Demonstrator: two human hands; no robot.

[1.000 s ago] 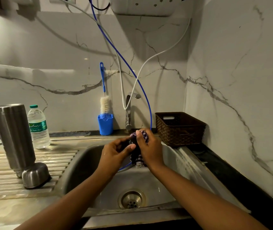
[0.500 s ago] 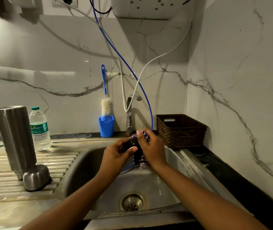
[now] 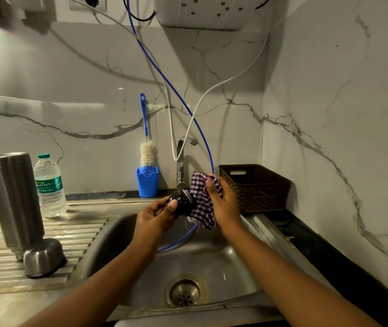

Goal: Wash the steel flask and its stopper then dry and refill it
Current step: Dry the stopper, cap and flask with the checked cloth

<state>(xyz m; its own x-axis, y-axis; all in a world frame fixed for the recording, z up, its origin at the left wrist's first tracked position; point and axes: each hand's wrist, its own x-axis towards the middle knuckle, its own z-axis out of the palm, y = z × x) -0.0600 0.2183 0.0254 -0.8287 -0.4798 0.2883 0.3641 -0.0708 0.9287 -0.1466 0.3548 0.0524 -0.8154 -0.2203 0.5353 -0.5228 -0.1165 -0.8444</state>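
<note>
Over the sink (image 3: 212, 260), your left hand (image 3: 153, 218) grips the black stopper (image 3: 182, 202), thumb and fingers curled round it, its pale-ringed end turned toward the checked cloth (image 3: 200, 204). Your right hand (image 3: 223, 204) clutches that cloth, thumb on top, and presses it against the stopper; the cloth's loose end hangs below your palm. Both sit just in front of the tap (image 3: 181, 161), above the basin. Well to the left, the flask (image 3: 12, 199) stands on the ribbed drainboard (image 3: 75, 234), with a steel cap (image 3: 43, 257) mouth down just beside its base. A bottle (image 3: 49, 185) of water stands just behind the flask. By the back wall a brush (image 3: 147, 147) sits in a blue holder (image 3: 147, 182), and a brown basket (image 3: 256, 187) rests on the counter near your right hand. A blue hose (image 3: 179, 242) loops into the basin behind your hands.
</note>
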